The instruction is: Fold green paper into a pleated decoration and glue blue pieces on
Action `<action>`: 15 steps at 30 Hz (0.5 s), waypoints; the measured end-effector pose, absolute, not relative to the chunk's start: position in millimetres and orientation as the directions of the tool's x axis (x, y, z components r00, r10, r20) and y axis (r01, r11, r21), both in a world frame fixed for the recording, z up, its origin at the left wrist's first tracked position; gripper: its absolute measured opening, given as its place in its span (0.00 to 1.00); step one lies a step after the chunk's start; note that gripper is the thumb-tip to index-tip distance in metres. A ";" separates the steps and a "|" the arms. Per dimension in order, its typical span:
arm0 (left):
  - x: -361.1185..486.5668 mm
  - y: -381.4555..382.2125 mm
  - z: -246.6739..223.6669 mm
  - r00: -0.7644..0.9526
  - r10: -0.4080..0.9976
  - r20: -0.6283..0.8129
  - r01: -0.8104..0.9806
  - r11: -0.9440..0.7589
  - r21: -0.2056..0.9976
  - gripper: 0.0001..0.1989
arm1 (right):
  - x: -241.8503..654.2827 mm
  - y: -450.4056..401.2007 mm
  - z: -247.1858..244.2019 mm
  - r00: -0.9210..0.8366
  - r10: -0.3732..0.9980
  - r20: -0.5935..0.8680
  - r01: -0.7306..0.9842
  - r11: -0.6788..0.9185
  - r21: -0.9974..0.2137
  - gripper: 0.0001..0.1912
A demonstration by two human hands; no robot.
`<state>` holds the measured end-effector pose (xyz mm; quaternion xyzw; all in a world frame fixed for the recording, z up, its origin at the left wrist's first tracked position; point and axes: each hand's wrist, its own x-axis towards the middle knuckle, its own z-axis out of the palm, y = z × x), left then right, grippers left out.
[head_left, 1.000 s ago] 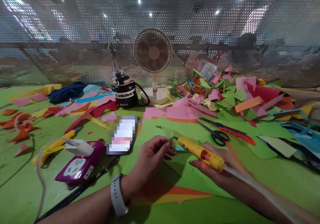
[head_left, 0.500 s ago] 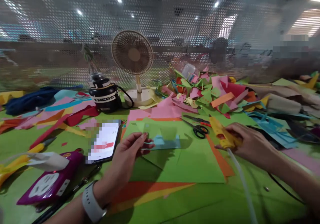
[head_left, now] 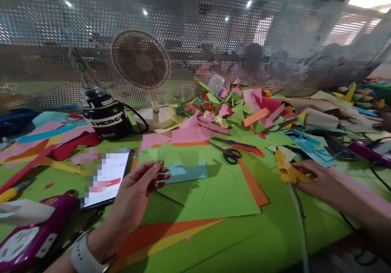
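My right hand grips a yellow glue gun by its handle, its nozzle pointing up and away and a pale cord trailing down. My left hand, with a light watch strap on the wrist, hovers over the left part of the green paper sheets. Its thumb and index fingertip are pinched together; whatever may be between them is too small to make out. Just beyond these fingers a light blue paper piece lies on the green paper.
Black scissors and a red-handled cutter lie behind the sheets. A phone and a purple device are at left. Behind stand a black bottle, a fan and a heap of paper scraps.
The view has turned to the right. My right hand has carried the glue gun away from the green sheets, to the right. My left hand keeps its pinch near the blue paper.
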<state>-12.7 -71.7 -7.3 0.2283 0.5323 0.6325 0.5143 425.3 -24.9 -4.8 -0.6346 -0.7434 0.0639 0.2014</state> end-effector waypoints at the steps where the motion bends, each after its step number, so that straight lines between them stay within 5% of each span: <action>1: -12.8 -71.9 -7.2 -0.374 0.890 -0.259 -0.408 0.093 0.908 0.24 | 424.5 -24.3 -6.7 -0.091 0.976 0.198 0.915 0.161 -0.369 0.20; 9: -15.2 -72.6 -4.7 -0.373 0.898 -0.231 -0.410 0.064 0.910 0.20 | 411.5 -30.6 -1.6 0.129 0.977 0.169 0.950 -0.073 -0.302 0.25; 15: -18.9 -71.0 -0.9 -0.407 0.894 -0.190 -0.434 -0.006 0.901 0.19 | 422.4 -30.2 4.4 -0.026 0.987 0.156 0.996 0.039 -0.081 0.23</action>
